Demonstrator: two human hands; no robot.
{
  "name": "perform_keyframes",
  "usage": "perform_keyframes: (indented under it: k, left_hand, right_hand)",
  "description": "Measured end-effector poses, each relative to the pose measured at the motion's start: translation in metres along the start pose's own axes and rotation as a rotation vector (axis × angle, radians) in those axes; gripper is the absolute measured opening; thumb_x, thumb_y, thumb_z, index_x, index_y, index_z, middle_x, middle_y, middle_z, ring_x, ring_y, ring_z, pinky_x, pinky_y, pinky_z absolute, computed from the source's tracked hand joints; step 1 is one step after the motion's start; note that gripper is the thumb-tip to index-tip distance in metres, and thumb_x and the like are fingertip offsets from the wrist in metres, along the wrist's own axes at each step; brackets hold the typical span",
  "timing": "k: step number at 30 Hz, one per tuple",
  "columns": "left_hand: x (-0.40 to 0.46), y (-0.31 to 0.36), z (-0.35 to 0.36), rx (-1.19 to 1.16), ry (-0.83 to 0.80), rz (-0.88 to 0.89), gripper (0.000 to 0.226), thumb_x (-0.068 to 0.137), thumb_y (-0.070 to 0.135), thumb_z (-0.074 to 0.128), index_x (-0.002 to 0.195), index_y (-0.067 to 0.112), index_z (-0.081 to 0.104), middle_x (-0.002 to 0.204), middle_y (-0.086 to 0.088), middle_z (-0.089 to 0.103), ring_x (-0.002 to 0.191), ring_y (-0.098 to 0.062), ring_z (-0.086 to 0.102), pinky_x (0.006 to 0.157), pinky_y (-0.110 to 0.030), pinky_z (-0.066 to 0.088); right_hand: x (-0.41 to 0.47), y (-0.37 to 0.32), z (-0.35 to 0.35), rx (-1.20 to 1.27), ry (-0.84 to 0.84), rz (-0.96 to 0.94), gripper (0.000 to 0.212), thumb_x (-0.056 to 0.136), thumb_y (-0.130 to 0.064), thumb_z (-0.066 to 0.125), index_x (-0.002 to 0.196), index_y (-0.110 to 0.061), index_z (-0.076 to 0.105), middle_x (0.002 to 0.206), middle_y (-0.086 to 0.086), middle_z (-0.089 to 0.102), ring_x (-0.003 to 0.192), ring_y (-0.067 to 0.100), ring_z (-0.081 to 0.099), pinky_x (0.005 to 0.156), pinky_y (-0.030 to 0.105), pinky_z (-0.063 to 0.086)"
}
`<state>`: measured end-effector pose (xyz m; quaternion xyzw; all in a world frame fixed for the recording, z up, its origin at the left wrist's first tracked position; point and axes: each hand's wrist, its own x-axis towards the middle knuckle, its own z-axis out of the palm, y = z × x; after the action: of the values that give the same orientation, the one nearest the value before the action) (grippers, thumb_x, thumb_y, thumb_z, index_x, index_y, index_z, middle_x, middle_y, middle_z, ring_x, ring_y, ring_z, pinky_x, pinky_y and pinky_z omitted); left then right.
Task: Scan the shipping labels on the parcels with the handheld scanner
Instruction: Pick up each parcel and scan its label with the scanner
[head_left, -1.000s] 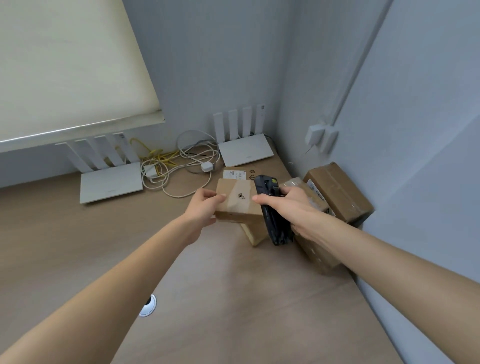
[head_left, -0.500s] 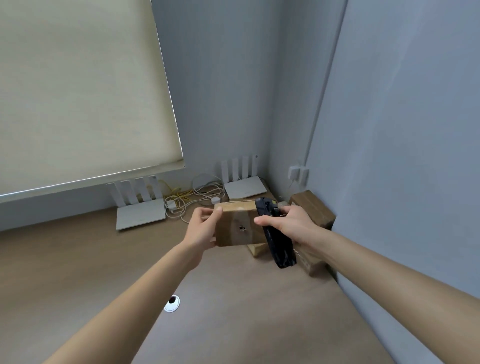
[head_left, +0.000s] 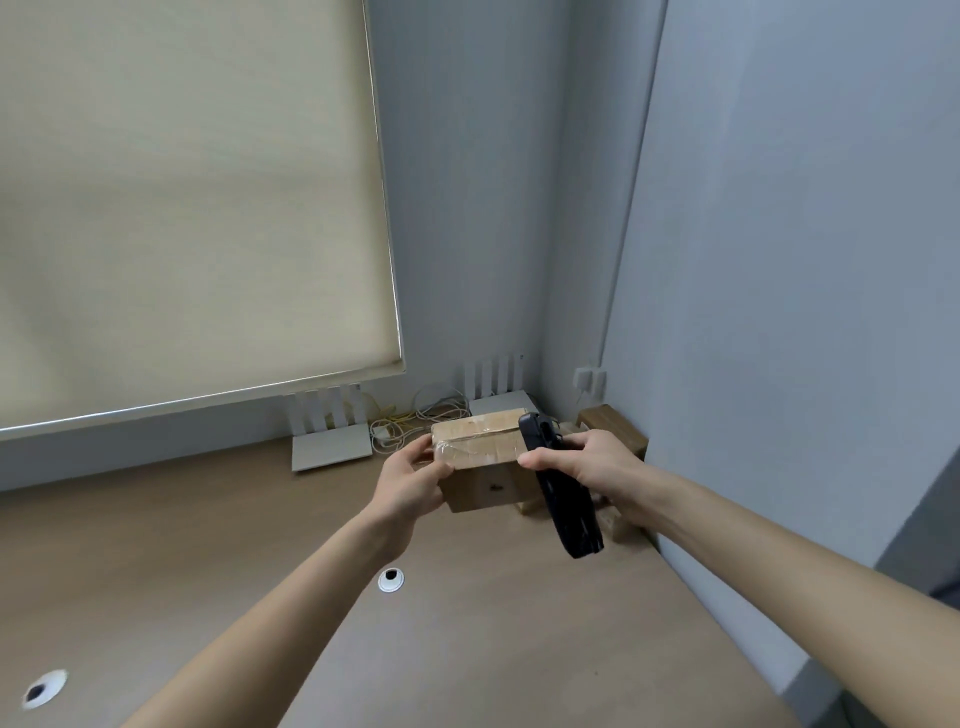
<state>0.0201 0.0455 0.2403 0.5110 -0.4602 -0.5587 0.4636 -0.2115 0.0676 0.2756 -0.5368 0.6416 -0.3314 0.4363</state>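
A blind (head_left: 182, 208) hangs above the left hand (head_left: 410, 480). Past both hands, two routers (head_left: 332, 447) sit on the desk (head_left: 493, 623) with tangled cables (head_left: 415, 415). The left hand grips one taped box (head_left: 478, 447), held up; no label shows. The right hand (head_left: 597, 467) grips one black scanner (head_left: 563, 493) beside it, partly hiding three more boxes (head_left: 613, 426).

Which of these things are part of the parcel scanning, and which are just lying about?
Part of the job:
- brown taped cardboard parcel, gripped by the left hand
- black handheld scanner, gripped by the right hand
- other brown cardboard parcels in the corner

Just lying about:
- two white routers with upright antennas
- tangle of white and yellow cables
- cream roller blind
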Motion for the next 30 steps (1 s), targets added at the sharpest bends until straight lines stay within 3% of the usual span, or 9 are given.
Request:
perform_keyframes:
  k: [3, 6, 8, 10, 14, 18, 24, 27, 30]
  left_hand:
    - [-0.021, 0.007, -0.001, -0.039, 0.054, 0.050, 0.046, 0.090, -0.004, 0.060, 0.131, 0.016, 0.056, 0.126, -0.005, 0.062, 0.111, -0.023, 0.063, 0.094, -0.046, 0.054]
    - [-0.036, 0.011, 0.001, -0.065, 0.093, 0.073, 0.030, 0.092, 0.015, 0.070, 0.119, 0.019, 0.057, 0.124, -0.003, 0.063, 0.106, -0.017, 0.063, 0.087, -0.040, 0.054]
    - [-0.044, 0.012, 0.003, -0.038, 0.137, 0.115, 0.029, 0.092, 0.024, 0.073, 0.116, 0.018, 0.057, 0.124, -0.004, 0.064, 0.108, -0.018, 0.063, 0.090, -0.040, 0.054]
    - [-0.053, 0.010, 0.004, 0.007, 0.154, 0.155, 0.039, 0.090, 0.019, 0.074, 0.124, 0.019, 0.056, 0.127, 0.001, 0.061, 0.114, -0.019, 0.062, 0.096, -0.042, 0.055]
    - [-0.078, 0.002, 0.011, 0.050, 0.093, 0.182, 0.054, 0.090, 0.001, 0.071, 0.137, 0.023, 0.056, 0.129, 0.003, 0.060, 0.097, -0.018, 0.067, 0.084, -0.029, 0.054]
    - [-0.099, -0.001, 0.014, 0.018, 0.114, 0.195, 0.059, 0.087, -0.010, 0.067, 0.138, 0.018, 0.056, 0.131, -0.001, 0.060, 0.110, -0.025, 0.067, 0.080, -0.026, 0.053]
    - [-0.130, -0.006, 0.028, -0.089, 0.222, 0.135, 0.030, 0.094, 0.029, 0.069, 0.118, 0.015, 0.058, 0.124, -0.008, 0.065, 0.113, -0.023, 0.066, 0.098, -0.044, 0.055]
    - [-0.139, -0.011, 0.027, -0.114, 0.270, 0.123, 0.028, 0.094, 0.022, 0.069, 0.117, 0.012, 0.057, 0.126, -0.011, 0.064, 0.114, -0.026, 0.064, 0.097, -0.044, 0.056]
    - [-0.152, -0.017, 0.025, -0.153, 0.239, 0.127, 0.040, 0.096, 0.011, 0.066, 0.134, 0.014, 0.054, 0.132, -0.006, 0.061, 0.116, -0.022, 0.063, 0.098, -0.040, 0.054]
  right_hand:
    - [-0.021, -0.005, -0.002, -0.017, 0.011, -0.034, 0.042, 0.072, -0.043, 0.093, 0.103, -0.021, 0.074, 0.091, -0.004, 0.077, 0.087, 0.012, 0.074, 0.066, 0.024, 0.053]
    - [-0.037, -0.005, -0.006, -0.044, 0.006, -0.047, 0.045, 0.070, -0.042, 0.094, 0.103, -0.021, 0.072, 0.089, -0.003, 0.077, 0.081, 0.010, 0.075, 0.061, 0.022, 0.052]
    - [-0.044, -0.004, -0.009, -0.051, -0.002, -0.054, 0.047, 0.070, -0.042, 0.094, 0.106, -0.021, 0.071, 0.091, -0.002, 0.077, 0.081, 0.011, 0.075, 0.059, 0.022, 0.053]
    - [-0.050, -0.003, -0.011, -0.042, -0.007, -0.069, 0.045, 0.070, -0.041, 0.094, 0.104, -0.023, 0.071, 0.089, -0.004, 0.076, 0.078, 0.008, 0.075, 0.056, 0.020, 0.052]
    - [-0.065, 0.006, -0.016, 0.007, -0.054, -0.090, 0.041, 0.073, -0.039, 0.093, 0.104, -0.022, 0.072, 0.090, -0.004, 0.076, 0.076, 0.005, 0.073, 0.051, 0.014, 0.050]
    - [-0.081, 0.021, -0.020, 0.034, -0.068, -0.127, 0.056, 0.073, -0.038, 0.094, 0.119, -0.018, 0.070, 0.105, 0.000, 0.075, 0.093, 0.011, 0.073, 0.064, 0.016, 0.054]
    - [-0.105, 0.034, -0.025, 0.026, -0.114, -0.127, 0.058, 0.071, -0.037, 0.095, 0.120, -0.021, 0.068, 0.104, -0.001, 0.075, 0.091, 0.011, 0.073, 0.064, 0.018, 0.054]
    - [-0.115, 0.038, -0.025, 0.004, -0.149, -0.130, 0.052, 0.069, -0.037, 0.096, 0.112, -0.028, 0.067, 0.102, -0.005, 0.073, 0.088, 0.007, 0.072, 0.062, 0.017, 0.053]
    - [-0.125, 0.039, -0.024, -0.001, -0.157, -0.157, 0.046, 0.069, -0.038, 0.096, 0.107, -0.029, 0.071, 0.101, -0.005, 0.076, 0.087, 0.006, 0.073, 0.061, 0.014, 0.053]
